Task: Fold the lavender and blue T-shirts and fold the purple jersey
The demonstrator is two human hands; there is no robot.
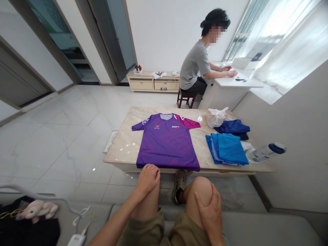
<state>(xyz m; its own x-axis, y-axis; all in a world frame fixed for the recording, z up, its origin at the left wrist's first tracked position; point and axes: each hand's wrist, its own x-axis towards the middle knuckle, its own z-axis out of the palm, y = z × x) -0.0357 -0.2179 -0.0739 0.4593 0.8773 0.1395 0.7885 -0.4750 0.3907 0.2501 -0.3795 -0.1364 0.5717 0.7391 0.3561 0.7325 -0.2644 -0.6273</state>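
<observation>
A purple jersey [166,141] with pink sleeve stripes lies spread flat, front up, on the low marble table [123,147], its hem at the near edge. My left hand [148,178] rests on my left knee just below that hem, fingers curled loosely over the knee, holding nothing. My right hand [210,213] lies flat on my right knee with fingers stretched out. Neither hand touches the jersey.
Right of the jersey sit folded blue garments [227,148], a dark blue folded pile [233,127], a white plastic bag [216,117] and a lying bottle [266,152]. Another person sits at a white desk [230,83] behind. A pink plush toy [36,209] and a white charger [77,239] lie beside me.
</observation>
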